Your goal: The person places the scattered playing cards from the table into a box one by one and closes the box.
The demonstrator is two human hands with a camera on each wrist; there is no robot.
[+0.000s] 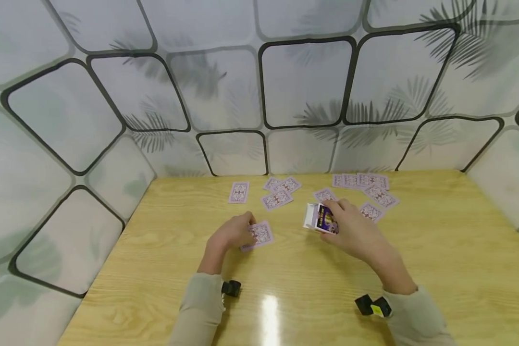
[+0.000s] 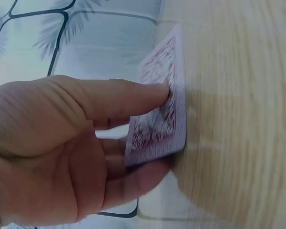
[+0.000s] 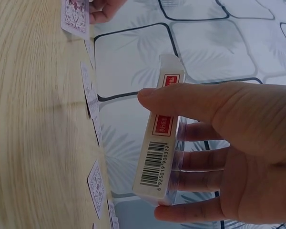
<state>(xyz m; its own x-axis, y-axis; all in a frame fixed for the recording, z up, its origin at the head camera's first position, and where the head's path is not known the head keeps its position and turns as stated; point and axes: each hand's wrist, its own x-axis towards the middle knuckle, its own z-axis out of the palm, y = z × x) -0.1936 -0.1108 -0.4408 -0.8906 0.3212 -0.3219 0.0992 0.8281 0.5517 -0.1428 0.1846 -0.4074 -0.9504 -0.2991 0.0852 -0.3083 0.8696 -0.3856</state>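
Note:
Between thumb and fingers, my left hand (image 1: 235, 230) pinches a playing card (image 1: 261, 232), its purple-and-white patterned back showing. In the left wrist view the card (image 2: 157, 105) stands tilted close to the tabletop, the thumb on its back and fingertips under its lower edge. My right hand (image 1: 356, 230) grips a small card box (image 1: 327, 219) with a dark purple front and a white flap open toward the left. The right wrist view shows the thumb across the box's narrow side (image 3: 157, 157), which carries a barcode and red labels. How many cards are inside is hidden.
On the wooden table (image 1: 164, 269) several cards lie face down: a single card (image 1: 239, 192) at back left, a loose group (image 1: 278, 199) at back middle, and a spread (image 1: 380, 196) at back right, partly behind my right hand. A patterned cloth wall (image 1: 307, 86) borders the table.

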